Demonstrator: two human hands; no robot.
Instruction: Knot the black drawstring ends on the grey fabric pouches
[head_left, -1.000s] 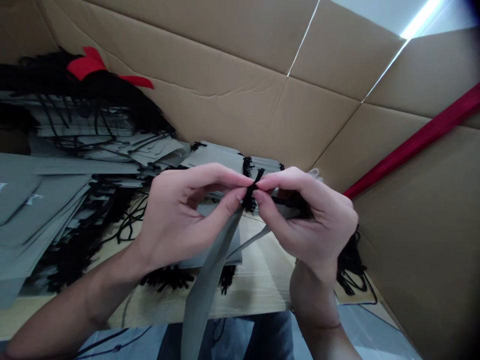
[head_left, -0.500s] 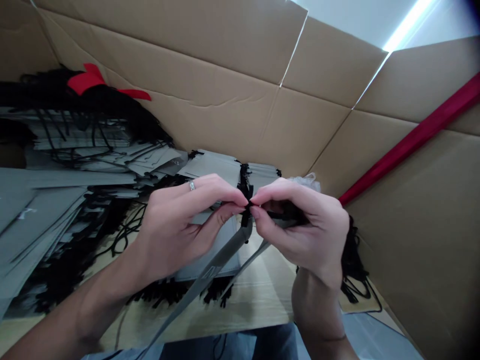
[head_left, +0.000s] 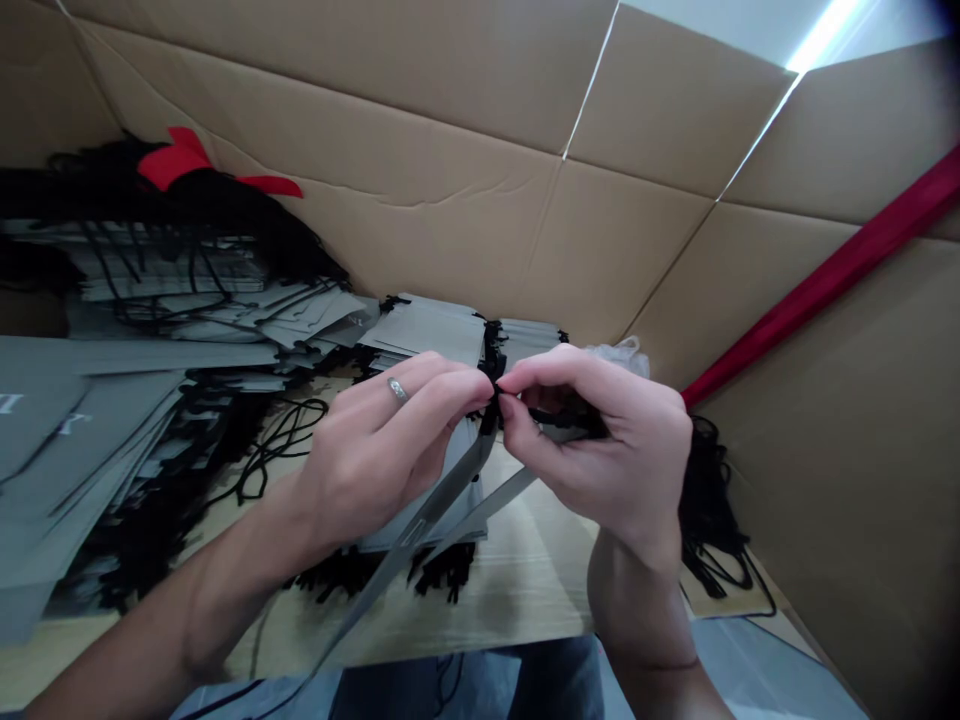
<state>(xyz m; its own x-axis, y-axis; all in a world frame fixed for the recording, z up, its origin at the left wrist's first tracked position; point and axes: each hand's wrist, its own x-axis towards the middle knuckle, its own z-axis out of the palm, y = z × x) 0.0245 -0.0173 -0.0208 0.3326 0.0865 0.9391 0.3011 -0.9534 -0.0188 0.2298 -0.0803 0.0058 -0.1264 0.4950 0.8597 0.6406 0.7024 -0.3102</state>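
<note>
Close together at the centre, my left hand and my right hand pinch a black cord between thumbs and fingertips. A ring is on a finger of the left hand. The cord meets the top of a flat grey paper bag, which I see almost edge-on, slanting down toward my lap. More black cord runs under the right palm. The fingertips hide the exact spot where the cord is gripped. Behind and below the hands lies a stack of grey bags with black cord ends along its edges.
Large piles of grey bags fill the left of the wooden table. Loose black cords lie beside them. A red strap rests on a black cord bundle. Another cord bundle sits at right. Cardboard walls enclose the back and right.
My left hand has rolled over, its thumb now mostly hidden behind the fingers. Both hands still pinch the cord. The view has shifted slightly.
</note>
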